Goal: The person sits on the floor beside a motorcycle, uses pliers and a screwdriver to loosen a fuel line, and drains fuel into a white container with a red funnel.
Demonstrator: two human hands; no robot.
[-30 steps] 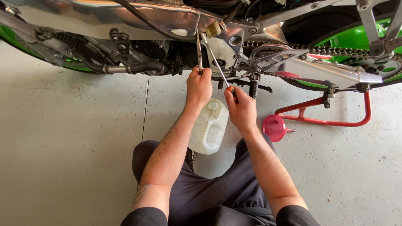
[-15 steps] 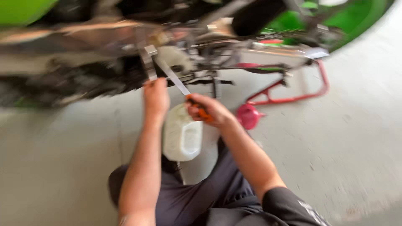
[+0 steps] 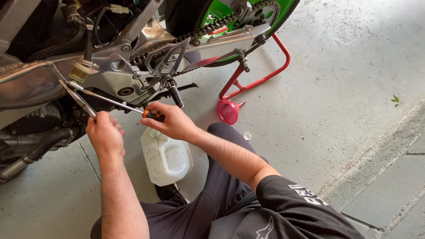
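**Two tools at the fuel filter**

The right hand [image 3: 170, 121] gripped a screwdriver [image 3: 116, 104]; the left hand [image 3: 104, 135] clenched pliers [image 3: 79, 99]. Both tips met at the fuel filter [image 3: 81, 72] on the motorcycle [image 3: 115, 66], above a white jug [image 3: 166, 157].

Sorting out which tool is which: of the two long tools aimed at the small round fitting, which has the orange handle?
The screwdriver in the right hand; the left hand's pliers show only bare metal.
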